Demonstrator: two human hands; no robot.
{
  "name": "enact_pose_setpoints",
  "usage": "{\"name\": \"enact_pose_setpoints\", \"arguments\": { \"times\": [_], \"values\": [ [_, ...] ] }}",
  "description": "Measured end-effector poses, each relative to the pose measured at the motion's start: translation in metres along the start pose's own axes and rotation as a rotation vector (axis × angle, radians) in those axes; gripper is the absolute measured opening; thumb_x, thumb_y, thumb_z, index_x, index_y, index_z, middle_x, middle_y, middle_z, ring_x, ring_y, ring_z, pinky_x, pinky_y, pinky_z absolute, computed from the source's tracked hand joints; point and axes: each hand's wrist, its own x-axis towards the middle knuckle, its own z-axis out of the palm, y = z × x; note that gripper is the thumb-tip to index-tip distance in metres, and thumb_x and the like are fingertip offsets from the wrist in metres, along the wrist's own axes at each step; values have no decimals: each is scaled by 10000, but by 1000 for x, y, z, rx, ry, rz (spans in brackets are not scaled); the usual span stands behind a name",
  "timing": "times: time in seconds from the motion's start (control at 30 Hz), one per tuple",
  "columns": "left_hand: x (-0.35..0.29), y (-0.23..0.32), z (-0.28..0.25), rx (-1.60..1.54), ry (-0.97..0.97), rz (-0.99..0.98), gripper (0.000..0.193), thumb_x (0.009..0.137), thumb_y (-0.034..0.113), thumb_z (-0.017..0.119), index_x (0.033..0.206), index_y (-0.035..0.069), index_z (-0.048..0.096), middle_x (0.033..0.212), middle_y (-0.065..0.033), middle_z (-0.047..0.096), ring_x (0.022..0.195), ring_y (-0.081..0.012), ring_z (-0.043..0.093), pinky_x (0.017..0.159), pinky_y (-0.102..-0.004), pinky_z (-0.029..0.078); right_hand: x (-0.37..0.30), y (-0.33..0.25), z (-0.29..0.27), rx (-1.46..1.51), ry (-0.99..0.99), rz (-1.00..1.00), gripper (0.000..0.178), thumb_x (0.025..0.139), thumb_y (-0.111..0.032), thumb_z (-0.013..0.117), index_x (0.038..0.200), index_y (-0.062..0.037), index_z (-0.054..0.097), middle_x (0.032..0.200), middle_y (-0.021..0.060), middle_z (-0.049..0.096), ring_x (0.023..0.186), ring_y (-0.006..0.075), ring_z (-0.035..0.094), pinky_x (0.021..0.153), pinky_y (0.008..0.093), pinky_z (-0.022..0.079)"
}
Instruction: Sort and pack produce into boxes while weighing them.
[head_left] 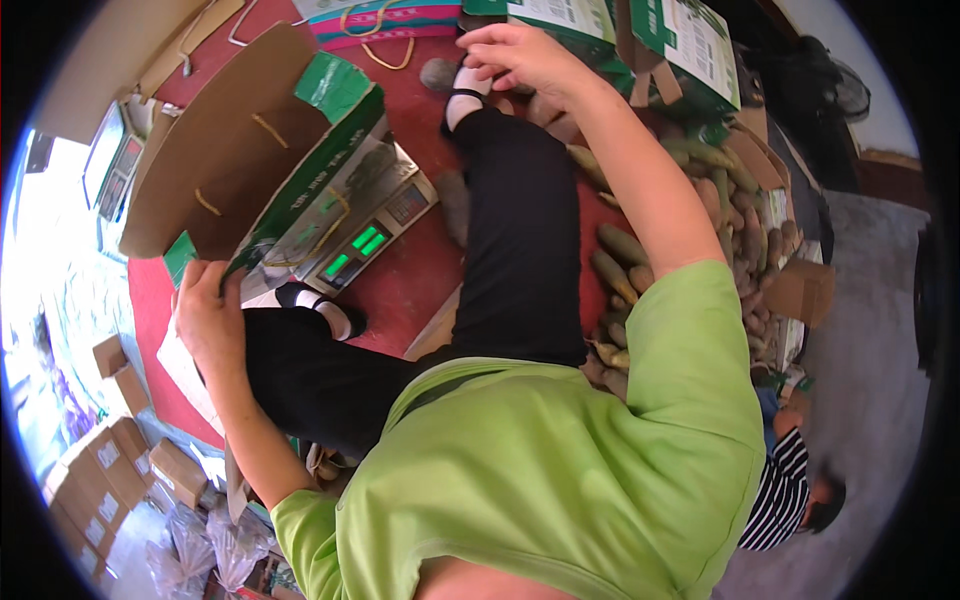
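A printed green-and-white cardboard box (pixel 335 165) with yellow cord stands open on an electronic scale (pixel 362 240) with lit green displays. My left hand (pixel 208 315) is closed on the box's near edge, thumb and fingers on either side of the cardboard. On the far side, my right hand (pixel 520 62) is raised with its fingers apart and nothing in them. Below and beside it lie a few brown tubers (pixel 545 108). A rounder grey-brown tuber (pixel 437 74) rests on the red floor covering just left of that hand.
A heap of brown tubers (pixel 745 235) and long greenish-yellow vegetables (pixel 622 243) spreads on my right. More green-and-white boxes (pixel 690 50) stand at the far right. Brown cartons (pixel 105 470) and clear plastic bags (pixel 235 545) lie near left. A person in a striped top (pixel 780 495) is at the right.
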Motion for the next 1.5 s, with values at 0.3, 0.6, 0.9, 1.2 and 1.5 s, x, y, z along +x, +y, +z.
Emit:
{"name": "enact_pose_setpoints", "arguments": {
  "times": [0.3,0.6,0.9,1.2,1.5],
  "values": [
    [2,21,5,-100,21,56,86,802,116,662,872,66,657,817,-49,576,731,-236,596,646,-330,451,-137,260,-65,-155,514,345,208,830,-203,621,972,-57,663,843,61,651,752,141,593,595,299,473],
    [2,-10,31,-128,2,63,136,836,119,648,949,46,661,922,-55,610,778,-235,607,705,-331,463,-314,416,21,-96,442,1010,369,789,-217,691,1095,-33,595,840,91,626,630,194,573,501,338,468],
    [1,-11,27,-58,-26,-14,186,858,175,626,989,47,659,876,-57,587,769,-202,579,706,-306,444,-315,420,112,-103,144,967,829,654,-362,802,1325,-51,427,1244,181,538,1156,287,531,945,385,442],
    [3,-9,26,-84,-17,-15,156,835,121,656,964,34,659,925,-63,626,791,-225,624,708,-316,477,-309,449,124,50,245,1152,889,595,-336,836,1318,-48,406,1195,180,558,1056,272,573,860,382,467],
    [0,3,21,-80,21,26,127,808,83,664,898,7,616,858,-107,608,762,-278,592,695,-326,451,-300,432,118,15,230,1154,733,585,-152,834,1216,-4,492,1109,199,615,1024,288,609,840,380,486]
  ]
}}
